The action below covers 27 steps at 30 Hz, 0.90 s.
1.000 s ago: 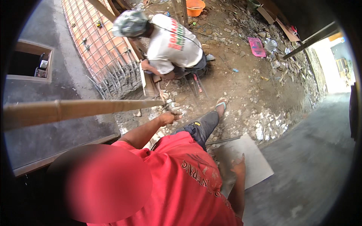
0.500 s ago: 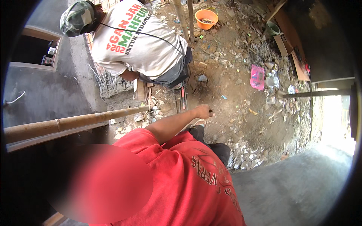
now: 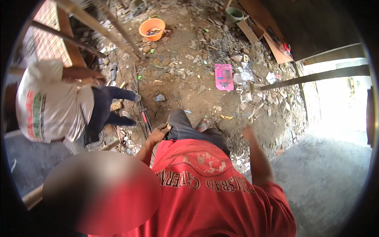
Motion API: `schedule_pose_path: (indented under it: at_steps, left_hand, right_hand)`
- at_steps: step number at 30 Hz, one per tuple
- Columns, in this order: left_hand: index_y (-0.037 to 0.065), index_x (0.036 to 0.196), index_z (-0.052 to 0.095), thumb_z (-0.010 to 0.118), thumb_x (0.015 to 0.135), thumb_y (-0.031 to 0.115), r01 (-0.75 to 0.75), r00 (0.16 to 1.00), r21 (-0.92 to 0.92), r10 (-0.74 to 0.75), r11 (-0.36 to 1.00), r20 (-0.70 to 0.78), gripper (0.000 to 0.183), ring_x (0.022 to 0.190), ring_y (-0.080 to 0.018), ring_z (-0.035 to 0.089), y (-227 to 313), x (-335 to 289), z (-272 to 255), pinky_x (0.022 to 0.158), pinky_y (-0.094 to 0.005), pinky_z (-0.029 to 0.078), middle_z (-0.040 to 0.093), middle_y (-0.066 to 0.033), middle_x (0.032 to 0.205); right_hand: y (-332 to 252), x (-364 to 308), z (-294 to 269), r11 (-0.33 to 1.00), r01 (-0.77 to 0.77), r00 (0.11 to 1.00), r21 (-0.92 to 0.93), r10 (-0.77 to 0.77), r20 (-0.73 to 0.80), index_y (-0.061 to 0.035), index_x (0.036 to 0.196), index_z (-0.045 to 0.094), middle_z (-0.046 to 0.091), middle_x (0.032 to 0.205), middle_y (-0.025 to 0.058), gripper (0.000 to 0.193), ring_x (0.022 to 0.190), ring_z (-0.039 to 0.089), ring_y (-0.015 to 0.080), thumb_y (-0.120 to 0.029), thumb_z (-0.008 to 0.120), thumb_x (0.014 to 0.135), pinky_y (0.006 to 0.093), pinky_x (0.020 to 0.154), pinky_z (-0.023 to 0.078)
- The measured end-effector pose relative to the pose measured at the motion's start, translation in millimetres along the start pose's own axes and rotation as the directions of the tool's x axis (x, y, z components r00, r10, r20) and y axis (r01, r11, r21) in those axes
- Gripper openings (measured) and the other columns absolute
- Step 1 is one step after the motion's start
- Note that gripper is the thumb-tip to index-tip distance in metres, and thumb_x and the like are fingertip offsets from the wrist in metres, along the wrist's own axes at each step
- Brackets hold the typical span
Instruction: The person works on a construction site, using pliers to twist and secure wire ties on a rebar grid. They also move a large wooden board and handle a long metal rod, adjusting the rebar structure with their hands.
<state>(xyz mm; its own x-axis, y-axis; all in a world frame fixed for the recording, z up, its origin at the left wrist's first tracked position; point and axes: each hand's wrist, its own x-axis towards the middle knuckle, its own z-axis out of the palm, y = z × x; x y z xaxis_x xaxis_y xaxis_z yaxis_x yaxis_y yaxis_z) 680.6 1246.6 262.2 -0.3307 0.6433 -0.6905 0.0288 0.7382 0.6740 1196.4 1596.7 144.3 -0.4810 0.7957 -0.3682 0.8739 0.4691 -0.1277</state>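
My left hand (image 3: 158,133) rests beside my dark trousers (image 3: 179,120), near the thigh. Its fingers are curled closed, with a tiny yellow spot at the fingertips; what they hold, if anything, is too small to name. Out to the right, my right hand (image 3: 248,132) hangs over the rubble-strewn ground, apart from any object. Motion smears its fingers. On the dirt just left of my left hand lie thin dark rods and a red-and-black tool (image 3: 145,117) of a kind I cannot make out. One sandalled foot (image 3: 203,125) shows below my trousers.
A co-worker in a pale shirt (image 3: 51,102) is at the left. Bamboo poles (image 3: 92,25) slant across the upper left. Farther off are an orange basin (image 3: 152,30) with scraps, a pink printed bag (image 3: 224,77) and a dark bucket (image 3: 234,14). Smooth grey floor (image 3: 316,170) spreads lower right.
My view has swung right, so the basin and bag sit farther left. My left hand has drawn back to my thigh, and my right arm has come into view. The co-worker's pose has changed.
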Motion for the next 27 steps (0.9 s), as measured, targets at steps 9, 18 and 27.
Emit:
schedule_pose_path:
  at_steps: [9, 18, 27]
  left_hand:
    - [0.009, 0.157, 0.035, 0.058, 0.092, 0.065, 0.061, 0.983, 0.528, -0.144, 0.847, 0.118, 0.088, 0.150, -0.0368, 0.030, 170.7, 148.9, 17.3, 0.123, -0.0434, 0.024, 0.035, -0.0214, 0.160]
    - [0.013, 0.156, 0.037, 0.063, 0.093, 0.050, 0.152, 0.921, 0.606, -0.335, 0.781, 0.200, 0.077, 0.152, -0.0357, 0.025, 126.7, 418.1, 75.4, 0.122, -0.0505, 0.023, 0.026, -0.0124, 0.166]
    - [0.011, 0.163, 0.002, 0.076, 0.085, 0.045, 0.320, 0.941, 0.737, -0.111, 0.595, -0.319, 0.113, 0.154, -0.0345, 0.018, -13.2, 817.3, 48.7, 0.125, -0.0508, 0.018, 0.020, -0.0157, 0.167]
  right_hand:
    - [-118.1, 308.4, -125.9, 0.980, 0.075, 0.995, 0.186, -0.085, 0.050, -0.0142, 0.117, 0.070, 0.072, 0.104, 0.0193, 0.032, 0.098, 0.069, 0.0408, -0.033, 0.058, 0.095, 0.0493, 0.085, 0.056]
    - [-203.4, 487.7, 41.4, 0.973, 0.075, 0.881, 0.220, -0.169, 0.443, -0.0144, 0.125, 0.066, 0.065, 0.124, 0.0164, 0.038, 0.123, 0.058, 0.0371, -0.028, 0.064, 0.089, 0.0477, 0.100, 0.051]
    - [-244.3, 653.5, 241.9, 0.940, 0.089, 0.910, 0.328, -0.211, 0.358, -0.0110, 0.126, 0.062, 0.067, 0.120, 0.0172, 0.037, 0.110, 0.064, 0.0382, -0.026, 0.065, 0.092, 0.0488, 0.096, 0.051]
